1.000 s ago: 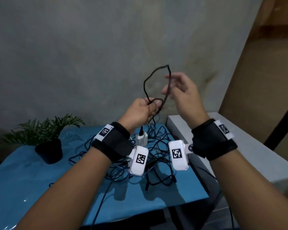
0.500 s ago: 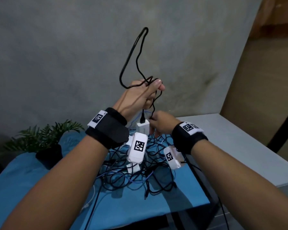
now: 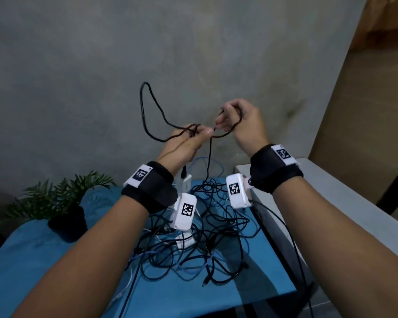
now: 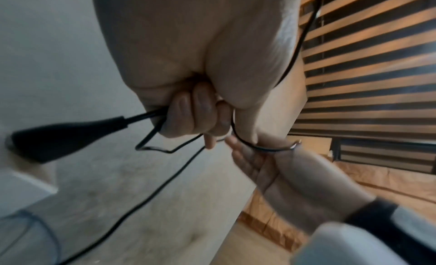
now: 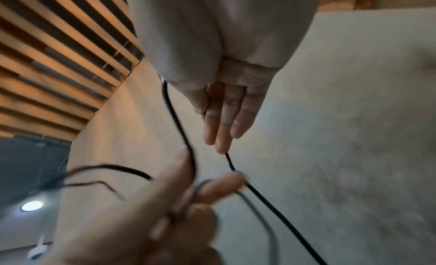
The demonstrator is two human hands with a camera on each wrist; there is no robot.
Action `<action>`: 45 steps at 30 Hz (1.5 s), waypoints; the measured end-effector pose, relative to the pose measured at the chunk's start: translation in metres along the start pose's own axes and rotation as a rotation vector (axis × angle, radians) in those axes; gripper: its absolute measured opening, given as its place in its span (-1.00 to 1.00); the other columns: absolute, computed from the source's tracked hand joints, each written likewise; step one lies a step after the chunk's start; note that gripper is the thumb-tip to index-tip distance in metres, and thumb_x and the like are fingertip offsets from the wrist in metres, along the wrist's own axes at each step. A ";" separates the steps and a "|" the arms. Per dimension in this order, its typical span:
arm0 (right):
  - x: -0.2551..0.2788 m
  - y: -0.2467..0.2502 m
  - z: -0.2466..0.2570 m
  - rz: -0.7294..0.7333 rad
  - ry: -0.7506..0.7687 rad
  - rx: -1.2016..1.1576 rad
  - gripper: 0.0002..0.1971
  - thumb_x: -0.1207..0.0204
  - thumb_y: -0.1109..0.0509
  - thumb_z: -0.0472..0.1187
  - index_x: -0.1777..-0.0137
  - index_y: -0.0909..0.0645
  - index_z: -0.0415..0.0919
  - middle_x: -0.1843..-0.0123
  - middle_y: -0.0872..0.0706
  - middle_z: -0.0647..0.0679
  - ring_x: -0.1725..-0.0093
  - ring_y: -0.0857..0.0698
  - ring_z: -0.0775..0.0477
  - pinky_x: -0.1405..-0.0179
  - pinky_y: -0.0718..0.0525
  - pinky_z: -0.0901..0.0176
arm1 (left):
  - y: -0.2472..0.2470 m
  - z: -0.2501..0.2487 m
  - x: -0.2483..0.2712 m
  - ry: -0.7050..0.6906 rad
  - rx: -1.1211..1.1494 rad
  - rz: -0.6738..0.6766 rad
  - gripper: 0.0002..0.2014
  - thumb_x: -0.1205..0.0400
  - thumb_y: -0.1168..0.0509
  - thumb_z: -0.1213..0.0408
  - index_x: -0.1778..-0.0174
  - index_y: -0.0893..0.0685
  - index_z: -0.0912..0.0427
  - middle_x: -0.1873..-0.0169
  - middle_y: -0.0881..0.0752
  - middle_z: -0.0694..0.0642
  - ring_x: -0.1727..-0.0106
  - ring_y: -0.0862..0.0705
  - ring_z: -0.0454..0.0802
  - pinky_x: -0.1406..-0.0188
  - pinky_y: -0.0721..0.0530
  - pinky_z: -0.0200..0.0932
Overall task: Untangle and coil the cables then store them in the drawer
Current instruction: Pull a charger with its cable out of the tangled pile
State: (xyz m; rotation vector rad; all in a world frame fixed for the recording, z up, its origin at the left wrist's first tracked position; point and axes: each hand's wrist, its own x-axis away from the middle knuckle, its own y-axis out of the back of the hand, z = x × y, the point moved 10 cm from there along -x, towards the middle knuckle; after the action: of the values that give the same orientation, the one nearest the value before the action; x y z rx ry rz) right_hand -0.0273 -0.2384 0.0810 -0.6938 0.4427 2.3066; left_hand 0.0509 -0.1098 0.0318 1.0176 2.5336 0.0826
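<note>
- Grey plaster wall (image 3: 101,65) fills the upper frame of the head view; a blue-covered table (image 3: 44,260) lies across the lower left and centre.
- Lower left: small green potted plant in a black pot (image 3: 64,216) stands on the blue cover.
- Centre: left hand (image 3: 184,145) raised, fingers curled tight round several strands of thin black cable (image 3: 147,111). A loop rises above the hand toward upper centre. Left wrist view shows the cable's black plug (image 4: 66,135) sticking out beside the fist.
- Lower centre: tangled pile of black and blue cables (image 3: 200,244) on the table, with a white charger block (image 3: 185,182) at its far edge. One black strand hangs from the left hand down to the pile.
- Right of centre: right hand (image 3: 244,125) just beside the left, fingers mostly straight, cable running through the crook of the thumb.
- Right edge: white cabinet top (image 3: 331,203) next to the table.
</note>
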 end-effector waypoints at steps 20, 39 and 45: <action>0.011 0.007 0.079 0.000 0.306 -0.266 -0.89 -0.65 -0.40 -0.45 -0.07 -0.59 -0.27 0.12 -0.80 -0.07 0.01 -0.83 -0.01 -0.17 -0.73 0.15 | -0.059 0.011 -0.001 0.098 0.058 0.291 -0.76 -0.77 -0.28 0.08 0.16 -0.53 0.11 0.49 -0.26 -0.05 0.47 -0.09 -0.04 0.48 -0.01 -0.07; 0.049 0.027 -0.004 0.149 -0.060 0.750 -0.53 -0.59 -0.24 -0.30 -0.51 -0.54 -0.18 -0.37 -0.62 -0.15 -0.39 -0.61 -0.15 -0.45 -0.55 -0.10 | -0.001 0.055 0.027 0.509 -0.114 0.206 -0.85 -0.79 -0.14 0.37 -0.08 -0.61 0.30 0.51 -0.44 0.03 0.66 -0.24 -0.13 0.69 -0.16 -0.29; 0.069 -0.017 0.077 0.098 0.303 0.318 -0.47 -0.40 -0.18 -0.37 -0.38 -0.65 -0.31 -0.29 -0.71 -0.11 -0.31 -0.64 0.05 -0.42 -0.51 0.31 | 0.008 0.048 0.036 0.494 -0.063 0.249 -0.85 -0.76 -0.18 0.26 0.11 -0.55 0.19 0.57 -0.34 0.02 0.66 -0.13 -0.12 0.68 -0.11 -0.36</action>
State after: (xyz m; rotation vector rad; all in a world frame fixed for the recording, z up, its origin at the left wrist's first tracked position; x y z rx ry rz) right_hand -0.0865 -0.1538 0.1001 -0.8775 0.9784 2.1543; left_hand 0.0513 -0.0842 -0.0236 1.4265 2.7874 0.5424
